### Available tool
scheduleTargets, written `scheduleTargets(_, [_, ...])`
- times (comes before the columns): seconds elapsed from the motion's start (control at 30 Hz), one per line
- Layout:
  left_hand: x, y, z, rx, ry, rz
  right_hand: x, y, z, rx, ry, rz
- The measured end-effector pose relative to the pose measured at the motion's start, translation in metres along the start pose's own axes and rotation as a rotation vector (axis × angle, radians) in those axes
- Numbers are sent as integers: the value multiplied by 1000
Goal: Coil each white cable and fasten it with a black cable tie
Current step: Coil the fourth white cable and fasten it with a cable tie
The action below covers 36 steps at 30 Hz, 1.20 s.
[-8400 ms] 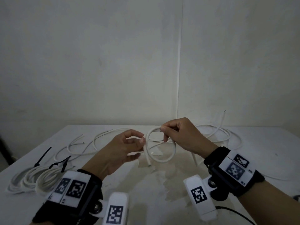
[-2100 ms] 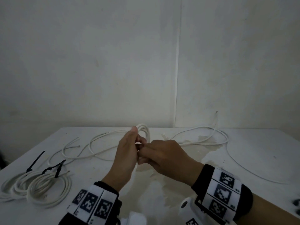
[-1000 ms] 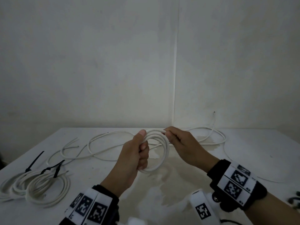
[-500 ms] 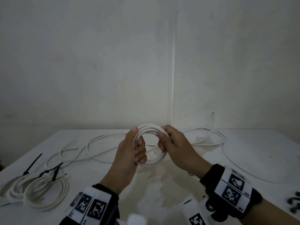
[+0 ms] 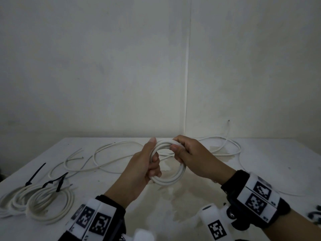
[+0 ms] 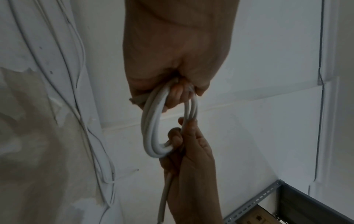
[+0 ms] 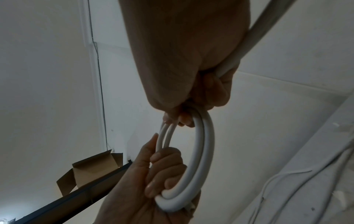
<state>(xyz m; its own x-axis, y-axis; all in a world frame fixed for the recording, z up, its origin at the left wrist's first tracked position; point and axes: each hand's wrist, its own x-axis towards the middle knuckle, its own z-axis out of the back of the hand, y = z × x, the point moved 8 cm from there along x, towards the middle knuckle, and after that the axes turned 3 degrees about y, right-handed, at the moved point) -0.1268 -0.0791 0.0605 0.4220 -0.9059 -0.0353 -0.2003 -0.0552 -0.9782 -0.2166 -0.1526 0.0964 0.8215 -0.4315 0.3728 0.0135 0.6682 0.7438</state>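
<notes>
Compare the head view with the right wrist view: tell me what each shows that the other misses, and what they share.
Only the head view shows the two tied coils with black cable ties at the table's left, and loose cable trailing behind the hands.

Only the right wrist view shows an open cardboard box and the cable's tail running past the right palm.

Both show the left hand and right hand, each with a grip on the white coil.
</notes>
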Motion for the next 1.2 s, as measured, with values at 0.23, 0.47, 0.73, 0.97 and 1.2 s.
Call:
scheduleTargets(0.23, [-5, -5, -1, -86, -100, -60, -3, 3, 1, 45, -44, 47])
scheduleTargets(0.47, [-5, -4, -5, -182, -129, -65, -6, 10, 7, 45, -81, 95])
scheduleTargets(0.73, [-9, -14, 5, -231, -224, -125, -9, 0, 17, 131, -61, -54])
scheduleTargets(0.97, [-10, -12, 2, -252, -230, -125, -8, -1, 28, -424, -154, -49])
scheduleTargets(1.2, [-10, -12, -1, -239, -237, -124, -9, -13, 23, 188, -273, -170])
